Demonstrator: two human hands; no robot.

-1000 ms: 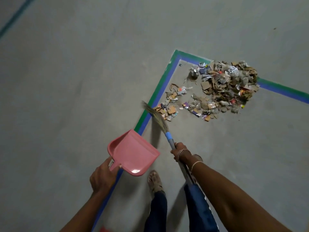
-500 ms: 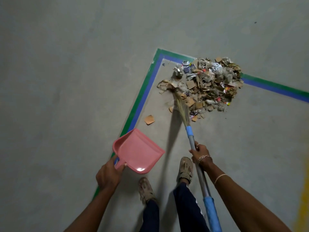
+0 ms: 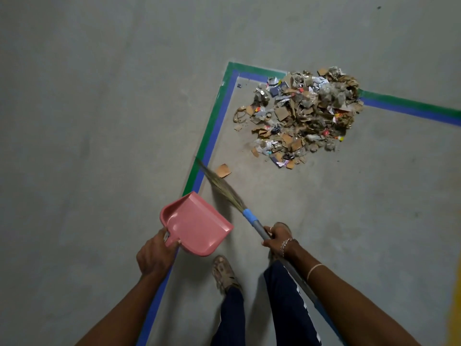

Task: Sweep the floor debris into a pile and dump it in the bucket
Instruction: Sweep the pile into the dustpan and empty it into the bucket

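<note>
One cardboard scrap (image 3: pixel 223 170) beside broom (image 3: pixel 225 191) bristles, apart from debris pile (image 3: pixel 300 116).

On my feed the person is wearing dark navy trousers (image 3: pixel 232 318), the right leg carrying white markings (image 3: pixel 304 305). A brown strappy sandal (image 3: pixel 224 272) is covering the left foot. I am seeing a silver chain bracelet (image 3: pixel 287 243) circling the right wrist, a thin pale band (image 3: pixel 314 270) sitting further up that forearm, and a ring (image 3: pixel 271 229) showing on the right hand (image 3: pixel 278 238).
</note>
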